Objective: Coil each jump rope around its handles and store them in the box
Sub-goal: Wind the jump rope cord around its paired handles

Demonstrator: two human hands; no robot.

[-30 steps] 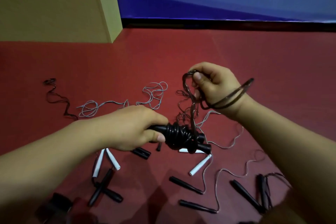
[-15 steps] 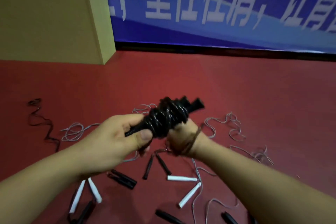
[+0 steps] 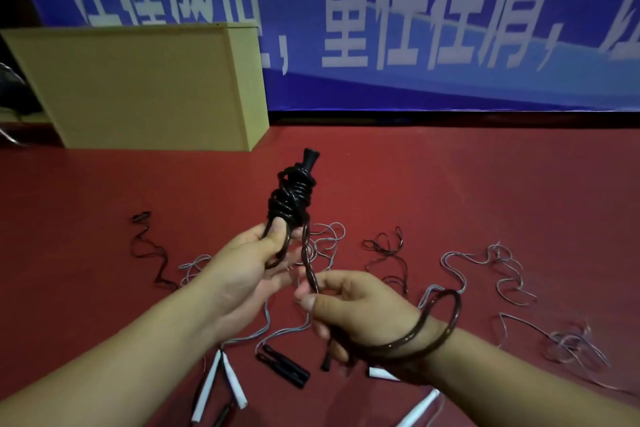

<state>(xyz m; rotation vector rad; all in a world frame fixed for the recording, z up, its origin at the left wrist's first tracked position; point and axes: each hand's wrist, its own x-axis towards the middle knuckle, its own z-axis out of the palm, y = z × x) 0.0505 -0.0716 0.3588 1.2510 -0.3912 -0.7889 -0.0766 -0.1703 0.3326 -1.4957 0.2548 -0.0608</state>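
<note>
My left hand (image 3: pixel 249 263) grips the lower end of a pair of black handles (image 3: pixel 294 194) held upright, with dark brown rope coiled thickly round them. A twisted strand of that rope (image 3: pixel 308 260) runs down into my right hand (image 3: pixel 349 308), which pinches it. The loose remainder (image 3: pixel 446 326) loops round my right wrist. The tan cardboard box (image 3: pixel 145 87) stands on the floor at the back left; its inside is hidden.
Several uncoiled jump ropes lie on the red floor (image 3: pixel 450 191): white handles (image 3: pixel 221 381) and black handles (image 3: pixel 284 364) near me, grey cords (image 3: pixel 491 270) to the right, a dark cord (image 3: pixel 149 250) on the left. A blue banner (image 3: pixel 415 21) covers the back wall.
The handle bundle has swung from lying level to standing upright. My right hand has moved from under the bundle down and right, drawing the strand taut. The view has tilted up.
</note>
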